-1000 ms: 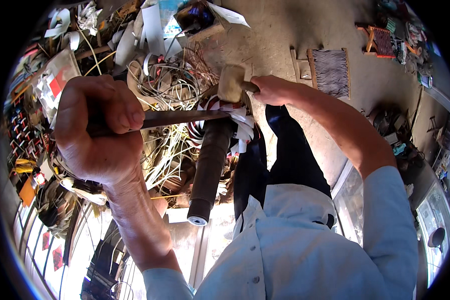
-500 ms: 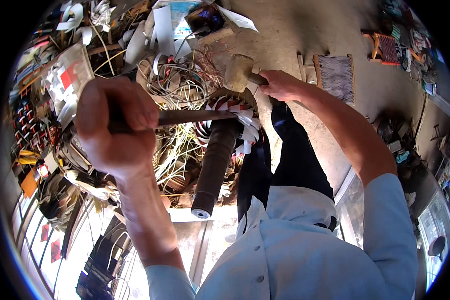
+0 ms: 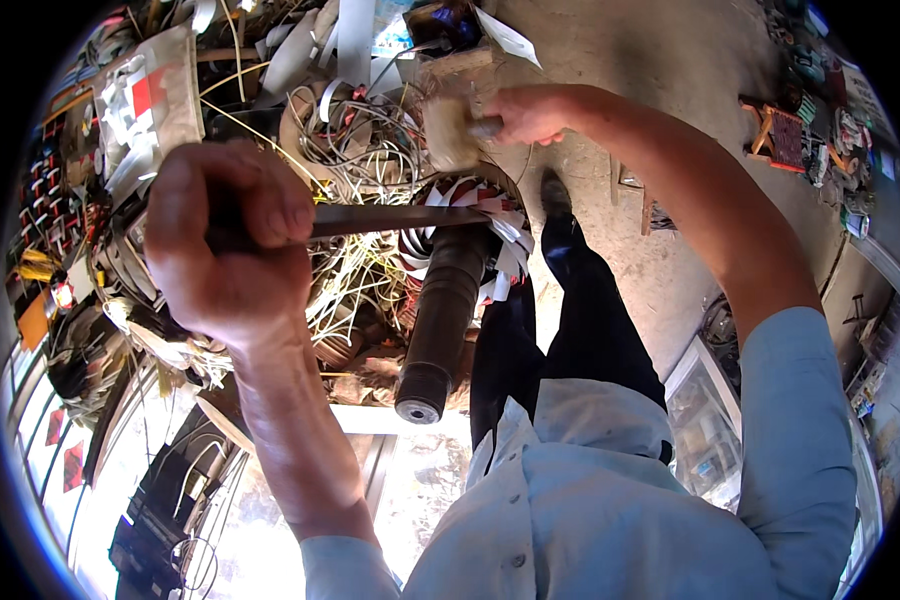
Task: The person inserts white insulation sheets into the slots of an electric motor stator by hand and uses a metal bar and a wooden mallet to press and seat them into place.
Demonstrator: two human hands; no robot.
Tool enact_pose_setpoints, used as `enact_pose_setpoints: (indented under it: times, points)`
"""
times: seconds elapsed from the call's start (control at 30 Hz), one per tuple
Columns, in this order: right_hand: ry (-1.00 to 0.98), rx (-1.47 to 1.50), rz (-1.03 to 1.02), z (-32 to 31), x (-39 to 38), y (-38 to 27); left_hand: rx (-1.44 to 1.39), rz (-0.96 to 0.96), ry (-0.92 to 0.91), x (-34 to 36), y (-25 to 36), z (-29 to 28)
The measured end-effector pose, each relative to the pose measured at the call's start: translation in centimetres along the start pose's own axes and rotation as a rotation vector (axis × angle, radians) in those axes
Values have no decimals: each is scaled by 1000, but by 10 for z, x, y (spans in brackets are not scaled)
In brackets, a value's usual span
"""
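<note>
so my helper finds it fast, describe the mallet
Start at the light blue shirt filling the lower middle and follow the right arm up to the right hand. The mallet is gripped there, its head left of that hand. Its pale, chunky head sets it apart from the thin, tangled wires beside it.

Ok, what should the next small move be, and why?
Probably a light mallet tap on the flat bar near its far end. The left hand grips the bar, whose far end appears to lie at the pale strips around the shaft, and the right hand holds the mallet nearby, apart from the bar.
</note>
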State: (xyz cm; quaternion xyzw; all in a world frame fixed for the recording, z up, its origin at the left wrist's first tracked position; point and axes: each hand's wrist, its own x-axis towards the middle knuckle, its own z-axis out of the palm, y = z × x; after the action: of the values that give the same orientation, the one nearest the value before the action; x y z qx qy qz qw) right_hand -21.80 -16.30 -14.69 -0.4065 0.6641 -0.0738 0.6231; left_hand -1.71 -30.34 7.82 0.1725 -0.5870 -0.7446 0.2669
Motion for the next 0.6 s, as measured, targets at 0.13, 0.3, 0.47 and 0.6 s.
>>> enact_pose_setpoints:
  times: [0.13, 0.3, 0.47, 0.6]
  points:
    - [103, -67, 20, 20, -2, 5, 3, -32, 18, 14, -7, -3]
    - [-44, -70, 53, -8, -21, 0, 29, -95, 17, 23, -6, -4]
    - [-1, -163, 39, 28, -4, 4, 1, -124, -26, 38, -9, 6]
    - [108, 115, -7, 50, -27, 22, 1, -124, -67, 29, -3, 6]
